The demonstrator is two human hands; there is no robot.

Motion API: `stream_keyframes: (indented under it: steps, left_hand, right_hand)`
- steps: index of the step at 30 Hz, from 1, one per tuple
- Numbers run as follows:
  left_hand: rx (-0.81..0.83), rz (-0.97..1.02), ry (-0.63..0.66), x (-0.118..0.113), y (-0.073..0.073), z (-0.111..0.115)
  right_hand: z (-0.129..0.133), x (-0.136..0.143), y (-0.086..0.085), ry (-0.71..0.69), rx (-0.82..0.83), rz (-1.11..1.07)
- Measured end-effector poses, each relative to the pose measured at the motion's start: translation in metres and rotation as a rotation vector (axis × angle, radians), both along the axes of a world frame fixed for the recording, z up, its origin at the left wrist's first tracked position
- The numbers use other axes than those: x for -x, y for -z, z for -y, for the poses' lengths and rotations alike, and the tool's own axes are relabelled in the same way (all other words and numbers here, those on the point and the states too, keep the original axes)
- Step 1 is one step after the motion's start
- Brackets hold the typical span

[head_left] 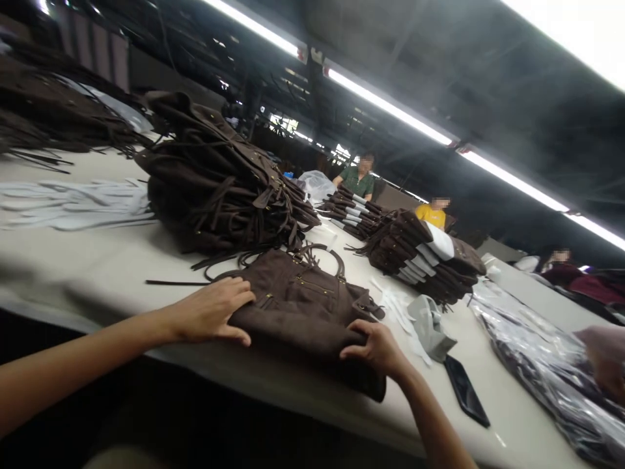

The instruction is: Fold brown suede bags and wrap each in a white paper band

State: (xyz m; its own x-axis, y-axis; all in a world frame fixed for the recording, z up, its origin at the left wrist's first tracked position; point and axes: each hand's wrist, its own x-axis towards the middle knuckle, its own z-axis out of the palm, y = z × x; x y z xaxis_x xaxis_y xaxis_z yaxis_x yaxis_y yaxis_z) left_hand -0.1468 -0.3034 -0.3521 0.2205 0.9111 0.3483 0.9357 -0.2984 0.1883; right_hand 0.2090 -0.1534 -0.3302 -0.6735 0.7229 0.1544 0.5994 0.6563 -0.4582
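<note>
A dark brown bag (303,293) with looped handles and small zips lies at the table's front edge, its near side hanging slightly over. My left hand (212,311) rests on the bag's left end, thumb apart from the fingers. At the right end, my right hand (374,345) grips the bag's near edge between thumb and curled fingers. A tall pile of brown bags (219,176) with fringes and straps stands just behind on the left.
White strips (78,203) lie at the left. Wrapped bag stacks (424,257), a grey tape dispenser (430,326), a black phone (466,391) and plastic-covered goods (547,365) are on the right. People in green (358,181) and yellow (430,215) are behind.
</note>
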Motion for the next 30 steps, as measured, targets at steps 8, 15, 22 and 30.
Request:
stream_keyframes:
  steps: [8, 15, 22, 30]
  left_hand:
    - [0.093, 0.057, -0.071, -0.008, 0.002, -0.002]
    - [0.127, -0.042, -0.022, -0.029, 0.009, 0.005]
    - [0.472, 0.154, -0.141, -0.045, -0.047, 0.029]
    - [0.467, -0.016, -0.152, -0.05, -0.058, -0.037]
  right_hand:
    - [-0.018, -0.009, -0.006, -0.032, 0.111, -0.003]
    - [-0.02, -0.015, 0.007, -0.03, 0.167, -0.003]
    - [0.024, -0.05, -0.036, -0.046, 0.036, 0.049]
    - [-0.007, -0.05, -0.007, 0.038, 0.237, -0.007]
